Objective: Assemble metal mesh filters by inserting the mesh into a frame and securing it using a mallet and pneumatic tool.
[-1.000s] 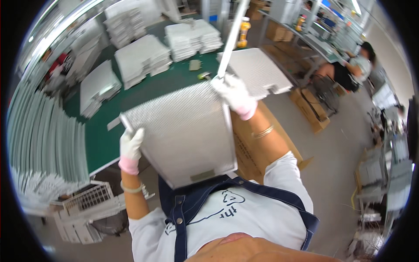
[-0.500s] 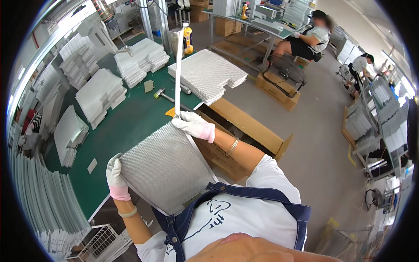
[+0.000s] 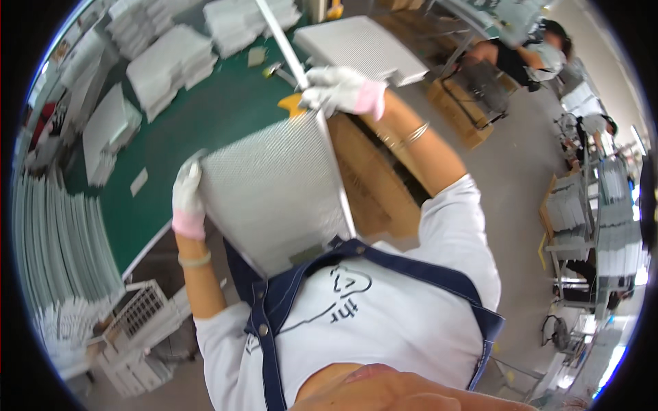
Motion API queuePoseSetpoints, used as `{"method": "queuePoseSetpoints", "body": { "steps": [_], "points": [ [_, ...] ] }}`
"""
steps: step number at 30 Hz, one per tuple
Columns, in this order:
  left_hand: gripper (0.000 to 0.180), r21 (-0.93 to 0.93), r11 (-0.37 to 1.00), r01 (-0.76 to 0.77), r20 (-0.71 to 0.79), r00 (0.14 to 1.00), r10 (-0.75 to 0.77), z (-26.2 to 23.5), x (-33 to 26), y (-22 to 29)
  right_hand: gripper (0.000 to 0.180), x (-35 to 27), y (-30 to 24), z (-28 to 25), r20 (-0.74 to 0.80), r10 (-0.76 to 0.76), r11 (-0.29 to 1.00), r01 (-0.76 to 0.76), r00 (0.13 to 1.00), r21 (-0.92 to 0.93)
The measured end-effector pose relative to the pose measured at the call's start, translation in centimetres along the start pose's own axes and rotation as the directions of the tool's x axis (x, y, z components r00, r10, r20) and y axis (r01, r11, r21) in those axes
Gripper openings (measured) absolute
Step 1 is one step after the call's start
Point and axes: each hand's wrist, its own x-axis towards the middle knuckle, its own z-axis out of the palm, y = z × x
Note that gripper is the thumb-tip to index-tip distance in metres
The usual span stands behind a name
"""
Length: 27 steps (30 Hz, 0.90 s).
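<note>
Head view, looking down the person's own chest. Both hands gloved in white with pink cuffs.

The left hand (image 3: 186, 198) was clamped on the left edge of a perforated grey metal panel (image 3: 274, 195), fingers wrapped around the rim near its upper left corner. The right hand (image 3: 343, 90) was closed on the panel's upper right corner and, in the same grip, on a long thin white strip (image 3: 277, 34) that ran up and left from the fist toward the top of the frame. Whether the strip was attached to the panel's right edge could not be told.

The panel was held off the table, tilted, its lower edge against the person's chest just above a dark blue apron (image 3: 274, 308), its top out over the near edge of the green table (image 3: 205, 116).

On the table: stacks of white panels (image 3: 171, 65) along the far left side, another flat white panel stack (image 3: 360, 44) at the far right corner, and a small yellow object (image 3: 291, 104) just below the right hand, partly hidden by it.

Brown cardboard boxes (image 3: 367, 178) stood on the floor beside the table's right edge. White wire racks (image 3: 140, 312) sat low at left. Another person (image 3: 528, 51) was seated well apart at upper right.
</note>
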Motion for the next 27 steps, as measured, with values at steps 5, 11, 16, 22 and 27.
{"method": "queuePoseSetpoints", "body": {
  "steps": [5,11,16,22,27],
  "points": [
    [0.041,-0.299,0.947,0.113,0.035,0.994,-0.107,0.2,1.0,-2.5,0.033,-0.8,-1.2,3.5,-0.164,-0.11,0.42,-0.104,0.98,-0.902],
    [0.038,-0.36,0.91,0.207,0.065,0.978,-0.197,0.7,0.9,-1.9,0.035,-0.3,-1.4,3.0,-0.144,-0.061,0.259,-0.124,0.988,-0.958],
    [0.044,-0.385,0.895,0.224,0.104,0.974,-0.199,0.9,1.4,-2.0,0.034,-0.2,-1.6,3.0,-0.12,0.0,0.23,-0.116,0.993,-0.966],
    [0.058,-0.482,0.844,0.237,0.221,0.964,-0.145,0.9,1.8,-2.4,0.034,0.4,-1.7,3.1,-0.079,0.065,0.103,-0.085,0.995,-0.991],
    [0.082,-0.596,0.751,0.284,0.38,0.924,-0.048,1.0,3.4,-2.3,0.035,0.2,-1.9,3.2,-0.087,0.07,0.054,-0.091,0.994,-0.994]
  ]
}}
